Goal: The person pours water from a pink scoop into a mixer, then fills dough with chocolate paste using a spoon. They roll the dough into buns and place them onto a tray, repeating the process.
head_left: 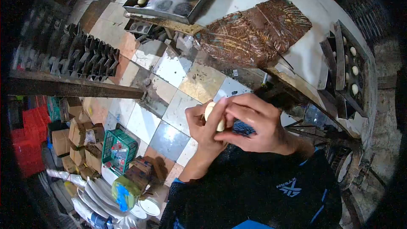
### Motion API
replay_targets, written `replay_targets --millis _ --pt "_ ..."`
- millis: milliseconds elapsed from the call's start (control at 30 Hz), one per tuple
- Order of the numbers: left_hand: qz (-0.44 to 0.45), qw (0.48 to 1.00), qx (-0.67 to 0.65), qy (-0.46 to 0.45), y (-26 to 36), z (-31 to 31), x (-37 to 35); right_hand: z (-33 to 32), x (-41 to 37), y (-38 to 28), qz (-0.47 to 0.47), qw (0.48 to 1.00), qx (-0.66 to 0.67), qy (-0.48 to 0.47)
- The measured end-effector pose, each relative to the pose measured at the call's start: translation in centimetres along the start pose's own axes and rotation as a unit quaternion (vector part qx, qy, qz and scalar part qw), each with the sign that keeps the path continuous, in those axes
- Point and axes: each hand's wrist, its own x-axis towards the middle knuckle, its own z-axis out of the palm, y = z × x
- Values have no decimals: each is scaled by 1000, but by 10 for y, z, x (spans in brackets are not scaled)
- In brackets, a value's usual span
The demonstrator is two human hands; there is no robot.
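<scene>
A pale piece of dough (209, 110) is held up in front of the dark shirt, between both hands. My left hand (203, 129) is wrapped round it, with the dough showing between the fingers. My right hand (256, 123) touches the dough from the right, its fingers bent and thumb stretched toward it. Beyond the hands, a brown filling-like mass (258, 32) lies spread on the white table (220, 0). A metal tray (190, 18) at the top holds several round dough pieces along its edges.
More trays with dough pieces stand at the top and at the right (339, 63). Stacked metal trays (76, 55) are at the left, above a wooden beam (76, 85). On the tiled floor are a green crate (120, 150), cardboard boxes (63, 141), sacks and white buckets.
</scene>
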Motion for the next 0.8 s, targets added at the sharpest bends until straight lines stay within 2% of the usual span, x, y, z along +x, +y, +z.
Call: replay_targets --millis 33,67,100,133,167,200,267,300,333,400,433,467,500,533,600,633,667,700,733,767,800 --pt "29 999 6 -27 4 1 8 -1 -3 1 -32 998 -59 15" --pt "32 999 2 -31 9 5 11 -3 -8 5 -29 998 -61 20" --pt "-27 992 -127 -3 13 12 14 -7 -13 11 -59 995 -68 42" --pt "-87 963 -253 21 19 20 17 -13 -17 15 -88 991 -75 65" --pt "-155 921 -358 -5 26 27 18 -24 -17 19 -105 989 -73 76" --pt "-154 920 -361 -17 25 34 16 -37 -18 22 -98 989 -77 85" --pt "-160 774 -606 -93 18 51 13 -67 -21 23 21 995 23 98" --pt "-154 766 -616 -98 32 63 20 -82 -24 16 186 973 104 92" --pt "-121 787 -596 -107 36 79 22 -93 -30 25 192 970 102 105" --pt "-47 830 -536 -146 52 107 39 -117 -47 51 142 973 166 79" --pt "-27 850 -504 -149 66 120 49 -129 -58 64 98 979 152 97" --pt "-6 869 -472 -148 79 136 59 -143 -64 70 97 978 147 109" --pt "-4 874 -477 -86 95 161 63 -157 -67 73 61 980 105 159" --pt "12 893 -445 -74 100 179 65 -171 -69 76 23 976 61 208" --pt "4 924 -379 -56 129 214 67 -204 -82 81 1 976 -79 204" --pt "10 909 -414 -47 144 234 69 -219 -92 93 -42 965 -98 238" --pt "-26 886 -460 -40 163 253 70 -235 -102 104 -84 952 -118 269" --pt "-44 852 -510 -107 180 268 75 -254 -111 112 -82 949 -126 277" --pt "-64 812 -553 -172 196 282 81 -274 -121 121 -108 958 -32 264" --pt "1 760 -583 -287 191 303 90 -289 -128 129 -135 957 63 247" --pt "35 769 -575 -278 211 322 95 -292 -137 142 -118 946 143 265"
